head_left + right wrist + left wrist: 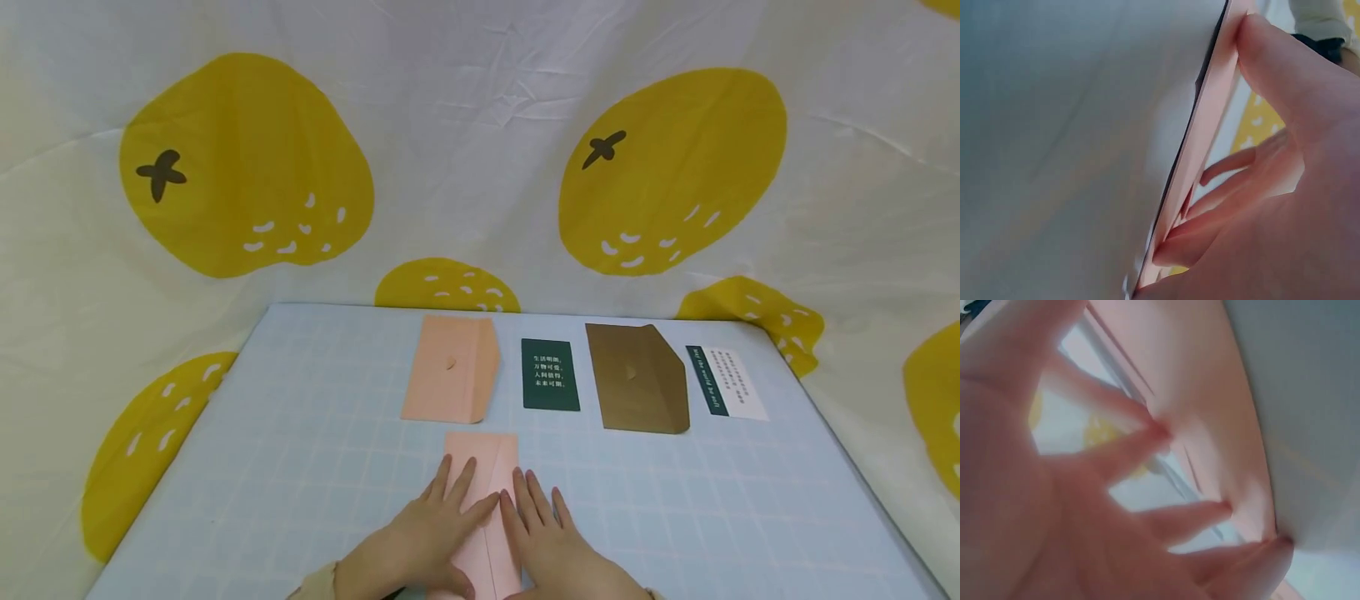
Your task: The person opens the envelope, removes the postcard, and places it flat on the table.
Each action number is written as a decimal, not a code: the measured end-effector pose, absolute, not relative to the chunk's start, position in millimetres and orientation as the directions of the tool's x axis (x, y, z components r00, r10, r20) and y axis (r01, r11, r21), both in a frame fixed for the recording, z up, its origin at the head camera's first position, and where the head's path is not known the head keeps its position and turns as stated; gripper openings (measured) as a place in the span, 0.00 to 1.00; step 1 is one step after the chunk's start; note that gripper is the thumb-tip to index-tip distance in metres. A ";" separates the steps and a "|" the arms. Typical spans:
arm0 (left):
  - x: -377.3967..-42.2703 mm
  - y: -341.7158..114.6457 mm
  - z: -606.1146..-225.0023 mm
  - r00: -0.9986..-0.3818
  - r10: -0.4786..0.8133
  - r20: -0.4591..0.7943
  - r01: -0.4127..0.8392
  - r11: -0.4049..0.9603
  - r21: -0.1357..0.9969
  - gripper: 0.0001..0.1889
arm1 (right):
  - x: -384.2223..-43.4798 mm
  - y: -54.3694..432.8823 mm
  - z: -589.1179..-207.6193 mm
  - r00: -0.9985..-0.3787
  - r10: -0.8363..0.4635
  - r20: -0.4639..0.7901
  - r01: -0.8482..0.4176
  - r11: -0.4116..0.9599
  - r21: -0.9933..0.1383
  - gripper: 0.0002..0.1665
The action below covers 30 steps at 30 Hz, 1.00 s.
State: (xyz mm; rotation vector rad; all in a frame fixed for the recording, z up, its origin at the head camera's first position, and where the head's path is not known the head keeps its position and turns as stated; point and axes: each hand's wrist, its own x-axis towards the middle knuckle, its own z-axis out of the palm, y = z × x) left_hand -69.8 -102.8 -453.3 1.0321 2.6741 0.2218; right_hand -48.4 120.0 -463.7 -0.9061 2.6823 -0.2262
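Your left hand (438,533) lies with fingers spread across the pink paper (480,447), grasping nothing; your right hand (553,546), fingers likewise extended, touches its right side; the paper lies on the worktop (300,467), nearer you than the peach envelope (442,383) (its flap points right) and the green card (549,396).

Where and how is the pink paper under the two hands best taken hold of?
Probably the far edge of the pink paper, pinched from the side away from the person. It looks thin and lies on the table; the left hand and right hand rest across its nearer part, leaving that edge uncovered.
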 end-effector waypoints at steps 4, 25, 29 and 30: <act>-71.9 -106.7 -450.1 -0.691 0.684 -0.233 0.639 0.729 0.245 0.55 | -49.4 121.8 -465.6 -0.756 -0.615 -0.222 -0.563 0.785 -0.258 0.71; -70.5 -107.2 -448.3 -0.691 0.684 -0.235 0.630 0.729 0.268 0.54 | -41.7 110.6 -472.7 -0.815 -0.571 -0.099 -0.533 0.805 -0.260 0.66; -69.8 -106.3 -447.3 -0.697 0.676 -0.239 0.611 0.734 0.297 0.54 | -41.7 111.0 -476.2 -0.814 -0.577 -0.073 -0.539 0.796 -0.276 0.65; -69.6 -106.2 -447.4 -0.699 0.674 -0.240 0.604 0.736 0.307 0.54 | -41.8 111.2 -476.6 -0.814 -0.577 -0.074 -0.536 0.793 -0.289 0.65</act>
